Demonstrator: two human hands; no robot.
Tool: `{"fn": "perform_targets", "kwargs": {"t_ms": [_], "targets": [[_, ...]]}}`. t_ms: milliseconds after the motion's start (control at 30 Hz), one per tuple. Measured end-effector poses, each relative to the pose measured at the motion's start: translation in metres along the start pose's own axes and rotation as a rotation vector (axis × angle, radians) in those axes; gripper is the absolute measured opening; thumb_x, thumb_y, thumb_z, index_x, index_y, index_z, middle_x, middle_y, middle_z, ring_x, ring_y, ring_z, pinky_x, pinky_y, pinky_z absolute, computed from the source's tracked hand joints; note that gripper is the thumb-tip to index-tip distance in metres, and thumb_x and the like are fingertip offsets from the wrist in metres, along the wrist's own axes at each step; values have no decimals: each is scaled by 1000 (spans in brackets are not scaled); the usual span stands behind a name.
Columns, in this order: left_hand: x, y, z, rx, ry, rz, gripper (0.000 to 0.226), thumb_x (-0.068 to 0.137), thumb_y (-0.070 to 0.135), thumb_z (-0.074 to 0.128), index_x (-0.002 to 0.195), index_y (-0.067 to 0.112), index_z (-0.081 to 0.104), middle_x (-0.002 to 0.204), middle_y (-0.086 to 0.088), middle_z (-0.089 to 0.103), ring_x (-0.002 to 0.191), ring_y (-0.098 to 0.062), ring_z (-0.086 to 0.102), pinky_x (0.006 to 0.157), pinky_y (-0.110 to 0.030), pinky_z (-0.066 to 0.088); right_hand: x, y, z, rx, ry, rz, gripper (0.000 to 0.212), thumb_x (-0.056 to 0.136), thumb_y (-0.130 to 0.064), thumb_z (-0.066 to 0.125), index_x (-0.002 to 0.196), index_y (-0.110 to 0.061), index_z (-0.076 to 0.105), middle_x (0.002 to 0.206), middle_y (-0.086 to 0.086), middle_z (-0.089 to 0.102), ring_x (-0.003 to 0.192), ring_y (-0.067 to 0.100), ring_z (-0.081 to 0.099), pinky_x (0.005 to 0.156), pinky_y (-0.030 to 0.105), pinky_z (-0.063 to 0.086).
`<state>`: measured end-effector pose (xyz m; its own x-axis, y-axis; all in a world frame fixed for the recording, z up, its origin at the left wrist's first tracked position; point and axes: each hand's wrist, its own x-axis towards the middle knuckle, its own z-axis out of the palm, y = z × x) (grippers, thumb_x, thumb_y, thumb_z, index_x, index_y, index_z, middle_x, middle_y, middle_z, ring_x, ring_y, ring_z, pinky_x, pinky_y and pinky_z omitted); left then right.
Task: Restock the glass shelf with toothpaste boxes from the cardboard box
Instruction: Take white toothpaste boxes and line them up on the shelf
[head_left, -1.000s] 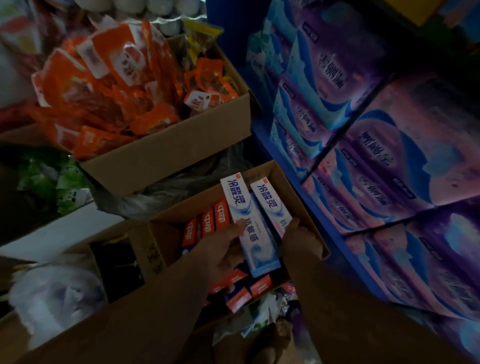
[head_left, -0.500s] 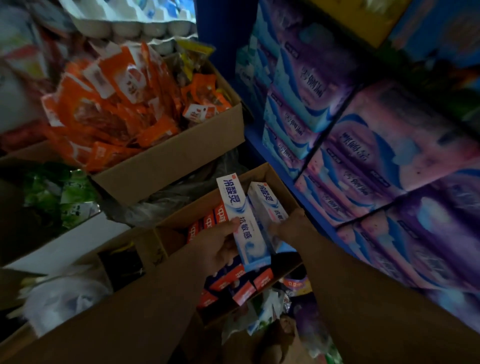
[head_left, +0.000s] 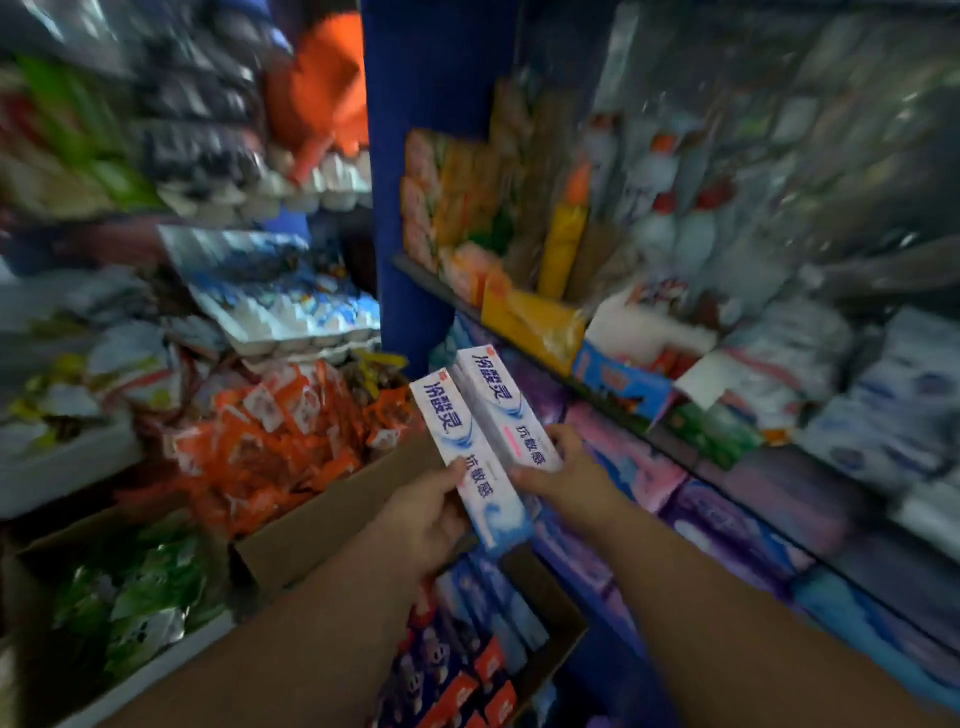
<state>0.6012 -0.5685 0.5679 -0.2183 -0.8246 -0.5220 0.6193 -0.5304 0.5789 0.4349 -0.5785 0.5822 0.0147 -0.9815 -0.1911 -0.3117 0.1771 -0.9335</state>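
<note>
I hold two white-and-blue toothpaste boxes side by side, lifted above the cardboard box. My left hand grips the left toothpaste box near its lower end. My right hand grips the right toothpaste box by its lower end. Below my wrists the cardboard box still holds several red and blue toothpaste boxes. The glass shelf runs diagonally at right, just beyond the held boxes, crowded with packaged goods. The picture is blurred by head motion.
A blue shelf post stands behind the held boxes. A larger carton of orange snack packets sits to the left, green packets in front of it. Egg trays lie behind. Purple tissue packs fill the shelf under the glass.
Both hands have lifted the two toothpaste boxes up out of the cardboard box. My view has swung upward, so the glass shelf and its goods have come into sight.
</note>
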Motion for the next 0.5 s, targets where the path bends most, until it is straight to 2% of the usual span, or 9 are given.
{"fn": "perform_targets", "kwargs": {"t_ms": [67,133,167,200,300,400,500], "targets": [[-16,25,24,-9,-58,75,23,99,12,46,116,5,60,111,-19,68,81,-27,68,81,-50,49,-9,-41,-12,-34,24,-104,54,79,-7,77,121,-13,43,107,3,59,81,3,54,59,4,45],[-29,45,47,-8,-129,153,26,98,10,45,121,5,57,124,-19,62,96,-30,65,98,-51,45,-18,-78,-24,-67,56,-197,51,81,-10,75,122,-16,45,106,-3,61,88,7,59,69,9,47],[-33,52,56,-19,-159,183,28,98,10,46,124,6,56,128,-19,60,103,-31,63,101,-51,44,-22,-93,-28,-78,74,-240,49,83,-12,73,125,-15,47,109,-3,62,95,11,60,76,15,48],[-39,61,68,-10,-182,213,30,98,10,45,126,7,55,128,-20,60,105,-31,62,99,-50,47,-27,-110,-33,-102,106,-276,48,86,-14,71,128,-15,47,112,-3,62,100,13,60,83,21,48],[-56,78,100,27,-282,300,37,99,12,44,135,7,49,122,-16,65,99,-25,66,78,-39,60,-41,-153,-53,-206,230,-356,50,86,-24,70,131,-19,47,117,-3,61,105,15,59,96,33,47],[-71,91,137,14,-380,341,34,99,13,45,132,9,50,97,-9,75,82,-22,72,61,-34,62,-52,-192,-79,-73,367,-424,52,80,-22,77,123,-21,47,110,-5,58,97,13,60,86,29,49],[-89,100,184,-27,-454,372,35,99,13,45,133,11,51,95,-9,74,79,-22,73,57,-33,61,-63,-227,-105,166,428,-487,45,79,-26,78,113,-19,50,112,-2,60,95,14,63,80,33,53]]}}
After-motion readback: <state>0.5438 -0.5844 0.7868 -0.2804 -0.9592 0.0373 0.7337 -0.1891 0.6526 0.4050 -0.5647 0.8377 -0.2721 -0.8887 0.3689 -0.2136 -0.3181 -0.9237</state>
